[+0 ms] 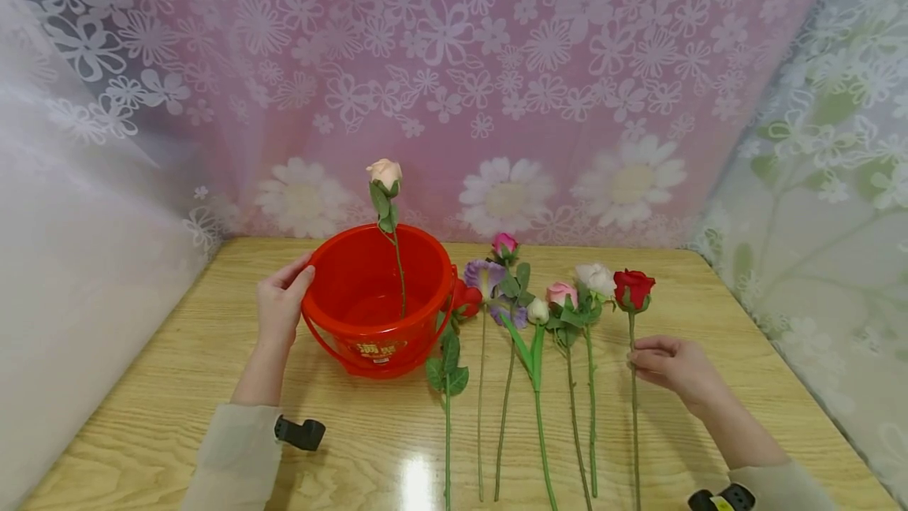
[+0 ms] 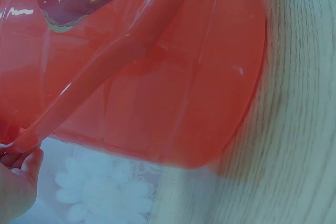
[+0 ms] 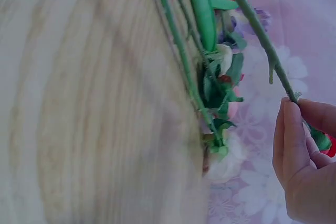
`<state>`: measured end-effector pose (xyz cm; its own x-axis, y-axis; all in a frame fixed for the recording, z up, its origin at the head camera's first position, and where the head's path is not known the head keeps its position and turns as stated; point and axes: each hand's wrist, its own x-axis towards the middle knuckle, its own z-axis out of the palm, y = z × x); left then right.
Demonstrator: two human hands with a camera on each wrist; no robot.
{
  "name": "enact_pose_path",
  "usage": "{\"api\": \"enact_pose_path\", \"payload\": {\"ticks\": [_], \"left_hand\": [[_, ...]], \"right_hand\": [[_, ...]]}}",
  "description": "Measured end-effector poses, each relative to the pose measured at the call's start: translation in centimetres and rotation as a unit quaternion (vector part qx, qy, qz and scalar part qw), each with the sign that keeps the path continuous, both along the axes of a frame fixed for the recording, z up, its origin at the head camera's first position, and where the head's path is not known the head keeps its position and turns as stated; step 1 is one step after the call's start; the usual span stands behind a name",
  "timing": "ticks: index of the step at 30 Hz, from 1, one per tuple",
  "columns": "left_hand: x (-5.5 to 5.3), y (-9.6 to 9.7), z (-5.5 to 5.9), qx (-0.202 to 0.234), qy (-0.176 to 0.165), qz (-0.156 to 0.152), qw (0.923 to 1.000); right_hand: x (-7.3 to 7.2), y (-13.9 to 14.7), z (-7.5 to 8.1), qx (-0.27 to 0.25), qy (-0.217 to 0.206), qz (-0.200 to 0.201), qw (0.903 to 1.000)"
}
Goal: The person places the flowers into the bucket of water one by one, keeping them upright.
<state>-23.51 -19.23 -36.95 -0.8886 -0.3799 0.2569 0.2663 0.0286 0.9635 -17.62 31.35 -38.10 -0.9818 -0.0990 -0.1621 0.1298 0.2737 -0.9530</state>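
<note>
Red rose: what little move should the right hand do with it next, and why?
Maybe lift the red rose toward the red bucket: the right hand pinches its stem, the left hand holds the bucket's rim, and a peach rose already stands inside.

Pale slvs [image 1: 234, 456], blk wrist cams [image 1: 301, 434]

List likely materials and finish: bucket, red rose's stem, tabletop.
Bucket: most likely plastic, glossy; smooth, evenly red surface with bright highlights.
Red rose's stem: possibly plastic-coated, fairly matte green; even colour, little shine, core not visible.
Tabletop: wood or wood-look laminate, somewhat glossy; grain lines and reflected light, can't tell which.
</note>
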Motion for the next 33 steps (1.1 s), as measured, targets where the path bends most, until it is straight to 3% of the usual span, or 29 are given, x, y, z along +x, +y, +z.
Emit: {"api": "enact_pose_path", "payload": {"ticks": [9,19,33], "left_hand": [[-0.1,-0.1,-0.1,-0.002,-0.004,0.003,1.0],[0.0,-0.1,0.0,0.0,0.001,-0.005,1.0],[-0.1,-0.1,-0.1,0.004,-0.005,-0.008,0.9999]], "right_hand": [[0.1,-0.8,2.2,-0.077,0.019,0.013,0.9967],[-0.3,-2.5,3.7,-0.165,0.024,0.012,0.9859],[-1.1,-6.4,5.7,-0.29,0.069,-0.002,0.9547]]}}
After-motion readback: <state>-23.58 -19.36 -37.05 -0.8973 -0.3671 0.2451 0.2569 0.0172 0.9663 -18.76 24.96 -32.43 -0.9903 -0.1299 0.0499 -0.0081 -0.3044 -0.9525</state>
